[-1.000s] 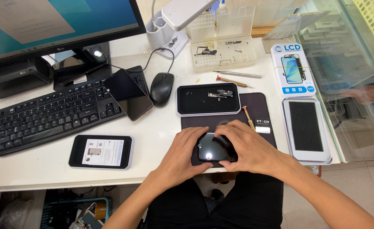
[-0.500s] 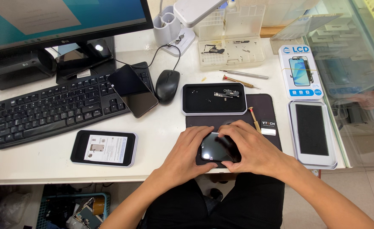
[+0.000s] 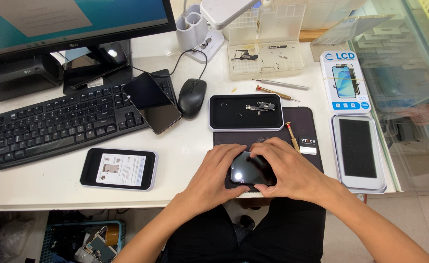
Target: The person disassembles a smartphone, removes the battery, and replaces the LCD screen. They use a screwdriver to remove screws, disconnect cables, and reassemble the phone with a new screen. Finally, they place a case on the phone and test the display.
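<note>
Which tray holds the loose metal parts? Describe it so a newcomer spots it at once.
Start at the black keyboard and go right past the black mouse. Just beyond lies a shallow rectangular tray with a pale rim and a black inner pad, above the dark work mat. Unlike the similar tray farther right, it carries small metal pieces.

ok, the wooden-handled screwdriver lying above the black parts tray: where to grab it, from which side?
Take the wooden-handled screwdriver by its handle at the left end, coming straight down from above. It lies flat on the white table, thin tip pointing right, with bare table on both sides of the handle. The black parts tray sits just below it, so pinch across the handle rather than sliding in low.
</note>
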